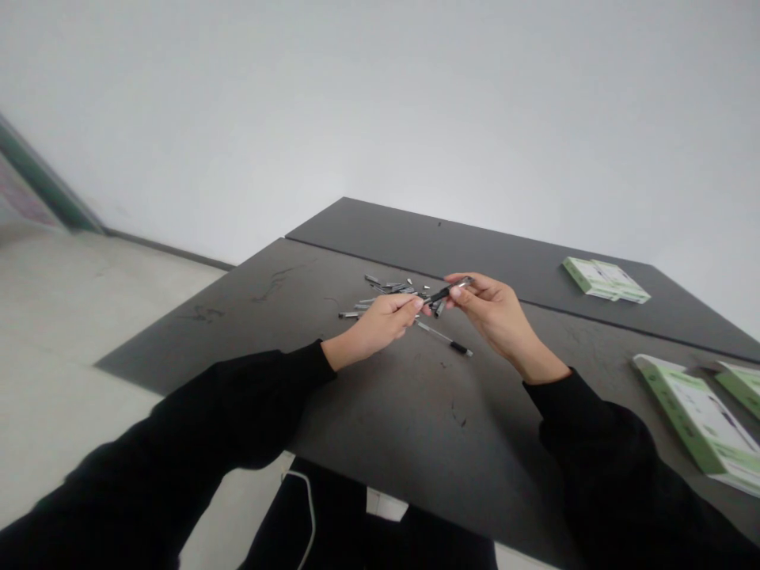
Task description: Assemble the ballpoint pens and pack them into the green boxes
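Observation:
Between my two hands a pen (440, 295) with a black grip slants up to the right above the dark table. The fingers of my left hand (389, 321) pinch its lower left end. At the other end my right hand (484, 309) closes thumb and fingers around the tip, where a clear part shows. Behind and under my hands lies a loose pile of pen caps and pen parts (373, 279), partly hidden by my left hand. A pen body without a cap (444, 339), clear with a black grip, lies just in front of the pile.
Green and white boxes lie to the right: one box (697, 416) near my right forearm, another (736, 384) at the frame's edge, and flat ones (606, 279) farther back. A seam crosses the dark table (380, 427). A white wall (416, 119) stands behind it.

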Motion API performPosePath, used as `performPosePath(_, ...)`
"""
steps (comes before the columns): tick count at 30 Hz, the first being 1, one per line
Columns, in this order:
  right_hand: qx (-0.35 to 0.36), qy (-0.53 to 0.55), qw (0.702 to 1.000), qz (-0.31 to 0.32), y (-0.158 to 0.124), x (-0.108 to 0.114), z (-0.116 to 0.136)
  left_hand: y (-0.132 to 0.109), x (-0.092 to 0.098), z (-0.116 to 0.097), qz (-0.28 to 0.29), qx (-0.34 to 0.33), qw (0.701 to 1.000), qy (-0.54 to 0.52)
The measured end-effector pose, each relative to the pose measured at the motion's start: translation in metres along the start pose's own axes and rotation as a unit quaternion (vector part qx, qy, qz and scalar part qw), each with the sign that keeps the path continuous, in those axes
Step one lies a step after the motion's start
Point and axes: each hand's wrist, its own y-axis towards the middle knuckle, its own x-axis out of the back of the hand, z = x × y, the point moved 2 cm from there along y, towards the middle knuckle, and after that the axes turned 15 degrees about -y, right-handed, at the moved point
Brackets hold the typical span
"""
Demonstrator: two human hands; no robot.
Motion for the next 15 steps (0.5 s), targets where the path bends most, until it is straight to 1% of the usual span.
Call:
performPosePath(1,0.003,0.007,1.000,0.020,-0.003,-0.008,0.003,-0.001,-0.005,-0.001,0.000,-0.006,1.000,-0.006)
performPosePath(3,0.007,-0.019,0.998,0.052,-0.009,-0.021,0.008,-0.004,-0.012,-0.003,0.008,-0.014,1.000,0.018)
performPosePath(4,0.008,-0.045,0.998,0.052,-0.011,-0.021,0.009,-0.006,-0.013,-0.003,0.018,-0.013,0.999,0.041)
performPosePath(5,0.003,-0.076,0.996,0.040,-0.013,-0.017,0.008,-0.008,-0.012,-0.003,0.027,-0.012,0.998,0.061)
performPosePath(6,-0.011,-0.109,0.994,0.018,-0.015,-0.007,0.006,-0.009,-0.009,-0.004,0.032,-0.013,0.996,0.080)
performPosePath(7,-0.033,-0.147,0.989,-0.013,-0.017,0.010,0.002,-0.009,-0.005,-0.005,0.029,-0.018,0.995,0.094)
performPosePath(8,-0.063,-0.193,0.978,-0.043,-0.019,0.032,-0.003,-0.008,0.000,-0.006,0.017,-0.027,0.994,0.107)
performPosePath(9,-0.097,-0.263,0.957,-0.071,-0.022,0.058,-0.011,-0.007,0.006,-0.008,-0.001,-0.035,0.992,0.120)
performPosePath(10,-0.131,-0.348,0.923,-0.102,-0.027,0.087,-0.019,-0.005,0.012,-0.009,-0.020,-0.036,0.991,0.128)
performPosePath(11,-0.159,-0.444,0.872,-0.132,-0.032,0.115,-0.027,-0.002,0.017,-0.010,-0.035,-0.027,0.991,0.128)
performPosePath(12,-0.191,-0.534,0.809,-0.153,-0.039,0.142,-0.037,0.000,0.021,-0.010,-0.046,-0.014,0.991,0.123)
performPosePath(13,-0.208,-0.562,0.783,-0.166,-0.046,0.165,-0.046,0.002,0.024,-0.010,-0.054,-0.002,0.992,0.117)
performPosePath(14,-0.217,-0.574,0.770,-0.172,-0.052,0.182,-0.056,0.003,0.026,-0.009,-0.061,0.005,0.991,0.116)
performPosePath(15,-0.227,-0.593,0.753,-0.172,-0.059,0.195,-0.065,0.004,0.028,-0.008,-0.066,0.004,0.990,0.126)
